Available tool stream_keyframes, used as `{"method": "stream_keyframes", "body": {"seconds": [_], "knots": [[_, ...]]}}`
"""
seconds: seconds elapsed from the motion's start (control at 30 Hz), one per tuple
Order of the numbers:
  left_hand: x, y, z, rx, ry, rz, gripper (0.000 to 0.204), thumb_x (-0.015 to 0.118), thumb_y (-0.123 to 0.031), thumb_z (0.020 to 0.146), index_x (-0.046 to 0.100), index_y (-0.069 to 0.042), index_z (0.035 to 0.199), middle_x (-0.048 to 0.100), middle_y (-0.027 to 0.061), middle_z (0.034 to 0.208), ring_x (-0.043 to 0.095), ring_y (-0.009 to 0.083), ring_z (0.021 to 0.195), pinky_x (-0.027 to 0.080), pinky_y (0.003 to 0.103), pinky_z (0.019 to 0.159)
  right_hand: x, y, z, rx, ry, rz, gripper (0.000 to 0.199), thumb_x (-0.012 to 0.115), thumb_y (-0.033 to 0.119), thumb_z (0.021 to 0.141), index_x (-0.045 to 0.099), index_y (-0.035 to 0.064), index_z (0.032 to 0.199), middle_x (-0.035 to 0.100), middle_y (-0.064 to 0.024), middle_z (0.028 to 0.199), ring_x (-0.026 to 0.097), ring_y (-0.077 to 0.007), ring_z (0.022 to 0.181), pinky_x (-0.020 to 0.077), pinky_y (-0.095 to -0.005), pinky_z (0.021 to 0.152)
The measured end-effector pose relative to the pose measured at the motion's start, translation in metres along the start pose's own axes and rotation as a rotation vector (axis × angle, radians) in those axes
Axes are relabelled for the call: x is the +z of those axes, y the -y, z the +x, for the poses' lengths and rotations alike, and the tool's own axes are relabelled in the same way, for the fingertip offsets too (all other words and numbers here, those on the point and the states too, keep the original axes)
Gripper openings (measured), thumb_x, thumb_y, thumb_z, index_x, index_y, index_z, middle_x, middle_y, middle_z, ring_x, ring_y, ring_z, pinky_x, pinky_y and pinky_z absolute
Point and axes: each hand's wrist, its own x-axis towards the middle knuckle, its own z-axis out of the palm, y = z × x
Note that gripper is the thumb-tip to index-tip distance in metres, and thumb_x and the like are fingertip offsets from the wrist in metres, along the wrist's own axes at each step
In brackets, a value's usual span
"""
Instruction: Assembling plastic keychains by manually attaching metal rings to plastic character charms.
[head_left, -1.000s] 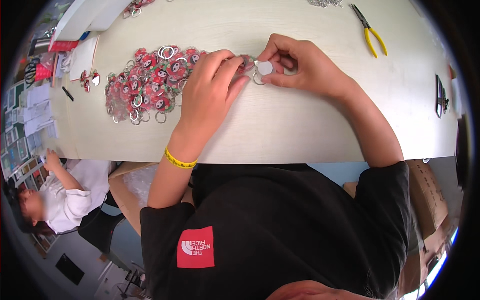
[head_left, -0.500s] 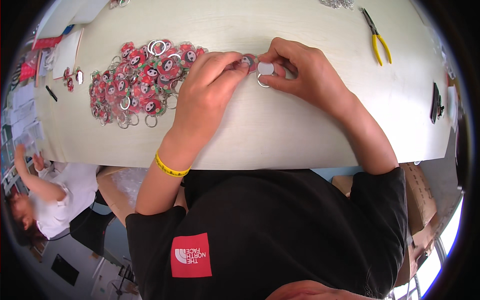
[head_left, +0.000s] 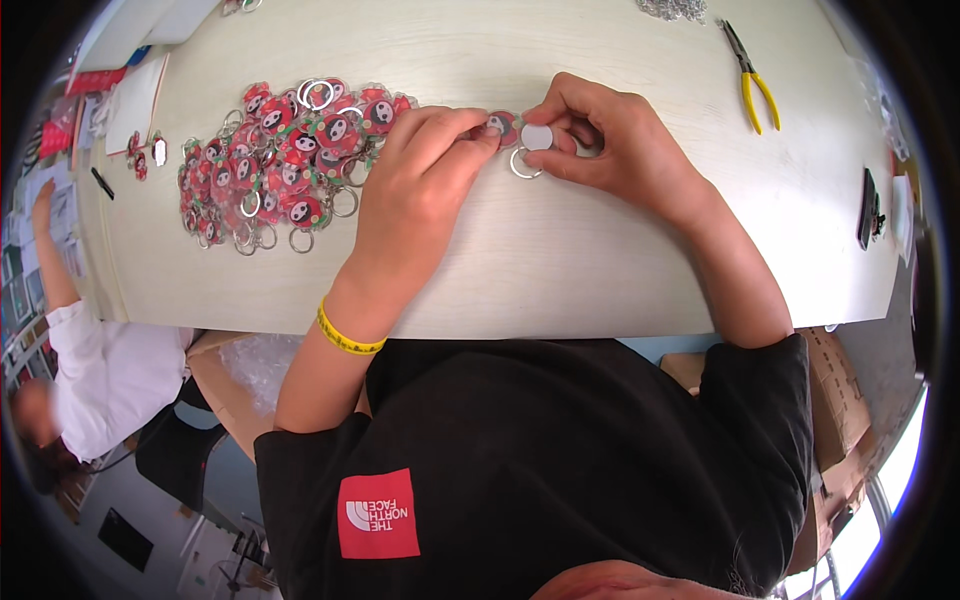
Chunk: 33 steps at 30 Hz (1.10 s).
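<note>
The head view (1 fisheye lens) looks steeply down, close over the pale table (head_left: pixel 620 260).

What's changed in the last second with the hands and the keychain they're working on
Little has changed. Both hands stay together over the table, the left hand and right hand still pinching the red round keychain with its metal ring. The whole scene only drifts in the picture, which looks like head movement. The pile of red keychains and the yellow-handled pliers lie untouched.
</note>
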Motion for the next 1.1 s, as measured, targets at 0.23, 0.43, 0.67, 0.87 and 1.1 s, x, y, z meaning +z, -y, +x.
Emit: {"method": "stream_keyframes", "body": {"seconds": [0.23,0.43,0.67,0.87,1.1], "knots": [[-0.002,-0.001,0.001,-0.024,0.015,-0.044,0.014,0.07,0.002,0.075,0.067,0.001,0.089,0.065,0.0079,0.099,0.06,0.0264,0.089,0.05,0.036,0.074,0.006,0.007,0.003,0.014,-0.04,-0.091,0.024,0.076,0.01,0.075,0.057,0.0034,0.089,0.05,-0.0044,0.061,0.053,-0.0208,0.059,0.0447,-0.033,0.058],[-0.001,-0.003,0.0,-0.009,0.012,0.005,0.019,0.066,0.003,0.072,0.066,0.001,0.091,0.062,0.0065,0.099,0.058,0.0252,0.092,0.051,0.034,0.074,0.002,0.0,0.003,-0.024,-0.088,0.024,0.023,0.074,0.009,0.077,0.058,0.0033,0.093,0.05,-0.0013,0.064,0.049,-0.0128,0.059,0.0426,-0.0269,0.058],[-0.003,-0.005,0.0,-0.046,0.005,-0.037,0.017,0.07,0.003,0.075,0.067,-0.001,0.092,0.064,0.0072,0.1,0.06,0.0264,0.09,0.049,0.037,0.076,-0.005,-0.001,0.0,0.06,0.003,0.158,0.025,0.075,0.004,0.077,0.06,0.0032,0.097,0.045,0.0043,0.066,0.039,-0.0049,0.063,0.0348,-0.0203,0.058],[-0.004,-0.006,0.001,-0.006,0.007,0.003,0.018,0.067,0.003,0.074,0.066,0.001,0.091,0.062,0.0062,0.098,0.059,0.0252,0.092,0.051,0.034,0.074,0.003,0.002,0.001,-0.021,-0.061,-0.018,0.024,0.076,0.006,0.076,0.059,0.0034,0.093,0.048,0.0009,0.064,0.043,-0.0064,0.06,0.0371,-0.0221,0.056],[-0.002,-0.007,-0.001,-0.03,0.004,-0.014,0.017,0.069,0.001,0.075,0.065,0.0,0.091,0.063,0.0074,0.1,0.059,0.0262,0.092,0.049,0.037,0.078,0.01,0.003,0.0,0.003,-0.127,-0.031,0.024,0.075,0.009,0.078,0.059,0.0034,0.095,0.05,0.0008,0.066,0.047,-0.007,0.063,0.041,-0.0237,0.059]]}}
